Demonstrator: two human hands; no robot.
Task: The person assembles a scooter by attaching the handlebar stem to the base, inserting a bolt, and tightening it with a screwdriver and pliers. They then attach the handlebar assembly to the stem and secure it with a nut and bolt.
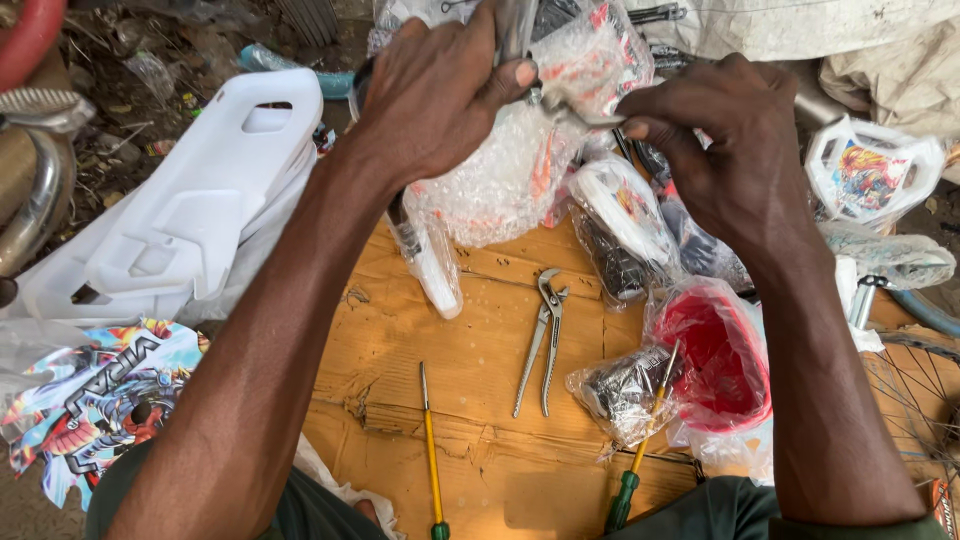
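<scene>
Left hand (435, 95) wrapped tight around bubble-wrapped metal part (520, 150), thumb pressed on top. Right hand (720, 150) pinches slim metal tool (580, 115) between thumb and fingertips, tip at the part. Pliers (541, 340) on cardboard (470, 400) below.

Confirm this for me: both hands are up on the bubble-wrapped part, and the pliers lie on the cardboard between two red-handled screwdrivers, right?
Not quite. In the head view the screwdrivers have yellow shafts and green handles, not red. The rest holds: left hand and right hand on the bubble-wrapped part, pliers on the cardboard.
</scene>
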